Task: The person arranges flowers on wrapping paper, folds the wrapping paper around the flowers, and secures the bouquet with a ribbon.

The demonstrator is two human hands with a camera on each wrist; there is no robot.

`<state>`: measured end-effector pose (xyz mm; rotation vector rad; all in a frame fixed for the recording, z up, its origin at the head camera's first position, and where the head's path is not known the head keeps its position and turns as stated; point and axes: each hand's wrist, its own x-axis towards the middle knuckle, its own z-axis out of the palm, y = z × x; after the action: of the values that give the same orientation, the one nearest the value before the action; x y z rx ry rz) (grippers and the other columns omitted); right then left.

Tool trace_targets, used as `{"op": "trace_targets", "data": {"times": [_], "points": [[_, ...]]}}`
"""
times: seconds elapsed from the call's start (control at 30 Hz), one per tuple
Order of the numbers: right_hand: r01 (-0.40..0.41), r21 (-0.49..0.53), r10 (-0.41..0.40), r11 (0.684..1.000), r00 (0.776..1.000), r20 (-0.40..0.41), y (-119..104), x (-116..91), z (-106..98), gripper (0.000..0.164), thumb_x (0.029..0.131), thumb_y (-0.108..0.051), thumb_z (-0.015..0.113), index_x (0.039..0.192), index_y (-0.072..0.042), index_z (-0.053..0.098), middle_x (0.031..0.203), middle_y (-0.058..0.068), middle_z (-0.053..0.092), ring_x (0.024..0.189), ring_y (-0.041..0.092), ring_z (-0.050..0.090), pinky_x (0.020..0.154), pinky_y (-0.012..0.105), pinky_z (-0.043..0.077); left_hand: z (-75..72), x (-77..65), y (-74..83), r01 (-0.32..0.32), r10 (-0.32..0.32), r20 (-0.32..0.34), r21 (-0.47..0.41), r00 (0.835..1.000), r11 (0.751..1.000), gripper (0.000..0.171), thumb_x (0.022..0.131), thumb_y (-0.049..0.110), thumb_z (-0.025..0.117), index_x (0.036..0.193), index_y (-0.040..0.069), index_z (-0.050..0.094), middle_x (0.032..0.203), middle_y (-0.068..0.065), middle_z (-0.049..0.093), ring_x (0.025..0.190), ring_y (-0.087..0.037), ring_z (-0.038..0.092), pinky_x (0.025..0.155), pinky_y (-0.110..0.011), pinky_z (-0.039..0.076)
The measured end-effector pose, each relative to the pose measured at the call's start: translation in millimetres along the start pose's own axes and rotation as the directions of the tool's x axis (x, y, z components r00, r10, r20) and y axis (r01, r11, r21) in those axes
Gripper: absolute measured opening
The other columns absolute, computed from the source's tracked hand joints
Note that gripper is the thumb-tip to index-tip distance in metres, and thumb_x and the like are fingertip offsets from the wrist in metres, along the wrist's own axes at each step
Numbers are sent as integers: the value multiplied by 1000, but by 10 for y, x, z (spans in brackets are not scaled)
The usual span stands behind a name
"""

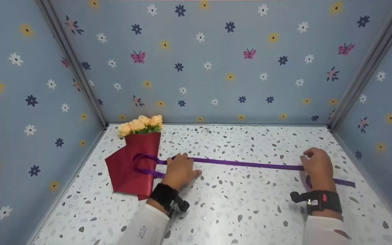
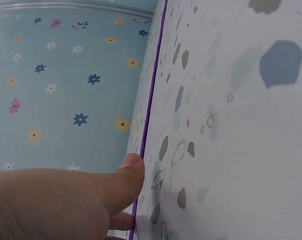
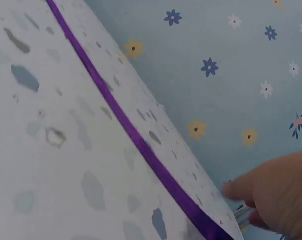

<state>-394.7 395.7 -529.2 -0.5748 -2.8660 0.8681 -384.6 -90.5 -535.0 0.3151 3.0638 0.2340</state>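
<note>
A purple ribbon [image 1: 243, 164] stretches in a long, nearly straight line across the speckled table. Its looped end lies over the dark red wrapping paper [image 1: 131, 163] of a bouquet of peach-yellow roses [image 1: 141, 124], lying flat at the left. My left hand [image 1: 180, 172] rests on the ribbon beside the wrapping, thumb spread outward. In the left wrist view the ribbon [image 2: 150, 105] runs past the thumb. Over the ribbon's right part is my right hand [image 1: 318, 166], fingers loosely bent; in the right wrist view the ribbon [image 3: 136, 135] passes below and apart from the fingertips.
The speckled white table [image 1: 243, 211] is enclosed by blue flowered panels [image 1: 216, 68] at the back and both sides, with metal posts [image 1: 73, 64] at the corners. The ribbon's short tail [image 1: 345, 183] lies right of the right wrist. Each wrist wears a black camera strap [image 1: 330, 200].
</note>
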Motion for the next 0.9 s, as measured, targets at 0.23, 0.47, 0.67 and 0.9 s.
{"op": "trace_targets", "data": {"times": [0.23, 0.47, 0.67, 0.9], "points": [[152, -7, -143, 988, 940, 311, -150, -19, 124, 39, 98, -42, 75, 115, -7, 68, 111, 17, 67, 77, 22, 66, 65, 35, 51, -23, -19, 6, 5, -5, 3, -16, 1000, 1000, 74, 97, 65, 64, 145, 9, 63, 152, -19, 55, 143, -42, 47, 114, -69, 36], [133, -38, -114, 990, 942, 316, -85, 2, 124, 36, 97, -37, 77, 114, -6, 69, 114, 19, 68, 91, 29, 65, 76, 42, 51, -51, -3, -55, 25, -25, -12, -37, 1000, 999, 69, 99, 65, 62, 138, 8, 68, 145, -19, 59, 138, -40, 49, 113, -68, 38], [135, -32, -117, 990, 937, 329, -58, 16, 128, 38, 98, -36, 76, 121, -7, 68, 123, 22, 66, 104, 34, 63, 87, 49, 51, -103, 53, -185, 120, -124, -80, -60, 989, 991, 59, 105, 55, 57, 136, 7, 69, 149, -23, 54, 140, -44, 45, 112, -71, 37], [146, -33, -128, 989, 939, 318, -72, -4, 136, 36, 99, -35, 74, 121, -7, 68, 127, 24, 65, 106, 35, 63, 88, 52, 51, -223, 160, -608, 305, -334, -222, -154, 916, 940, 44, 109, 35, 53, 140, 6, 62, 142, -23, 54, 135, -44, 45, 105, -75, 38]]}}
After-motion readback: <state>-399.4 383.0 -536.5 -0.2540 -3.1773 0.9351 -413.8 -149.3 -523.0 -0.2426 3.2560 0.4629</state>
